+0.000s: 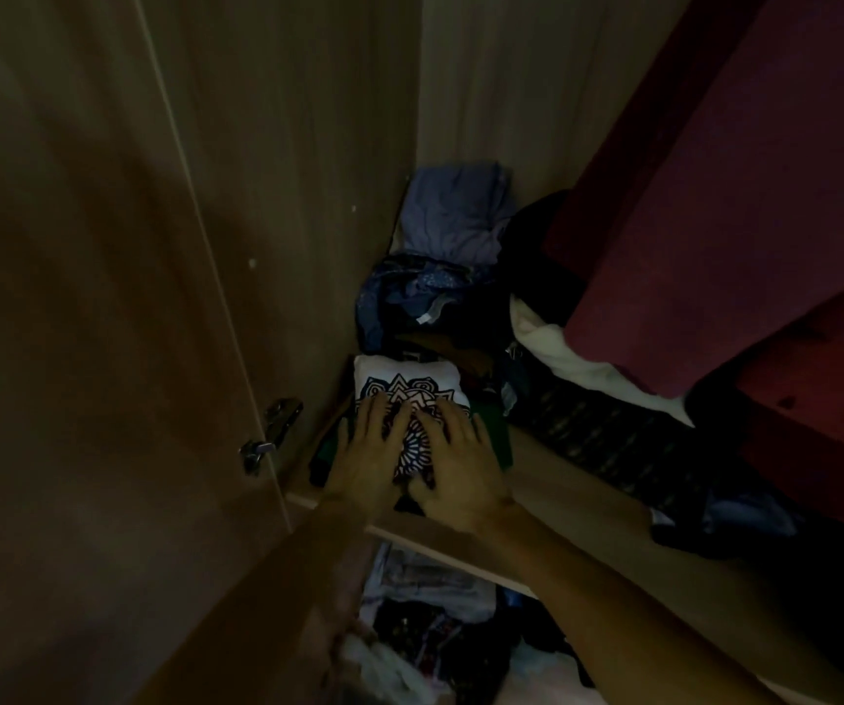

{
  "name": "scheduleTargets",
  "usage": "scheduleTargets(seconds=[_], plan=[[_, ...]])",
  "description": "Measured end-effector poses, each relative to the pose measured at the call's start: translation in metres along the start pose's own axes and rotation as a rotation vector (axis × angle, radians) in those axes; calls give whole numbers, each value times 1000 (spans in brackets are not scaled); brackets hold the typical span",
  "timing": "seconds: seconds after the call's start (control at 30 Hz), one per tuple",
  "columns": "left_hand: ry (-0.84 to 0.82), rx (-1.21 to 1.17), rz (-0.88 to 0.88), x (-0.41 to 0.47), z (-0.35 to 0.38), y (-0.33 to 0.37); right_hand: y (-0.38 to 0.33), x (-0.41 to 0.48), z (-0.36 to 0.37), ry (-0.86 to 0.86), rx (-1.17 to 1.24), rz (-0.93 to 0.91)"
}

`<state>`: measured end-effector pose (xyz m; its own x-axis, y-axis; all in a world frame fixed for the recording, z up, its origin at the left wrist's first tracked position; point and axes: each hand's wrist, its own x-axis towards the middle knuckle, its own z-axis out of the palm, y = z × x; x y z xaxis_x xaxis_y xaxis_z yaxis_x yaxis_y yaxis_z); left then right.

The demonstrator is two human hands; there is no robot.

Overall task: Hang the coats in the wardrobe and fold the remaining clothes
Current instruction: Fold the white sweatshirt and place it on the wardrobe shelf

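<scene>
The folded white shirt (404, 385), printed with a dark mandala, lies at the left front corner of the wardrobe shelf (562, 483), on top of a green garment (494, 431) that shows at its right edge. Both hands lie flat on the shirt, side by side. The left hand (366, 450) has its fingers straight and spread over the left half of the print, and the right hand (453, 465) is spread the same way over the right half. Neither hand curls round anything. Just behind the shirt sits a crumpled dark blue patterned bundle (409, 297), and behind that, against the back wall, a folded lavender cloth (453, 216). To the right a white cloth (562, 358) and a dark striped garment (613, 435) lie on the shelf under a hanging maroon coat (715, 221), which fills the upper right. The open door (104, 297) stands at the left, with a metal hinge (272, 435) near the shelf's corner. Below the shelf lies a dim jumble of clothes (425, 602); I cannot tell the items apart.
</scene>
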<state>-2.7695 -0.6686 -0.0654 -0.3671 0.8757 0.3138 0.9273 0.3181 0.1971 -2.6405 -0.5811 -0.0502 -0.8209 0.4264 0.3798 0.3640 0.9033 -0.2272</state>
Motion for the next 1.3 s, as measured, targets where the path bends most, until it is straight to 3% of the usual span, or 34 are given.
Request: scheduleTargets(seconds=[0.13,0.27,0.47,0.67,0.8,1.0,1.3], plan=[[-62,-120,-85,1,17,8,3,3,6,-36,-89,-9],[-117,-41,-140,10,24,30,23,4,9,-62,-137,68],[-172,-17,-83,-1,-7,19,13,1,-5,-96,-65,54],[-16,-71,-98,-25,-40,21,-17,-3,-27,23,98,105],[60,-95,-128,-45,-72,28,-45,-12,-44,61,89,116],[211,-63,-8,-78,-121,23,-87,-32,-76,91,26,128],[208,-130,21,-154,-161,36,-139,-91,-112,138,-27,151]])
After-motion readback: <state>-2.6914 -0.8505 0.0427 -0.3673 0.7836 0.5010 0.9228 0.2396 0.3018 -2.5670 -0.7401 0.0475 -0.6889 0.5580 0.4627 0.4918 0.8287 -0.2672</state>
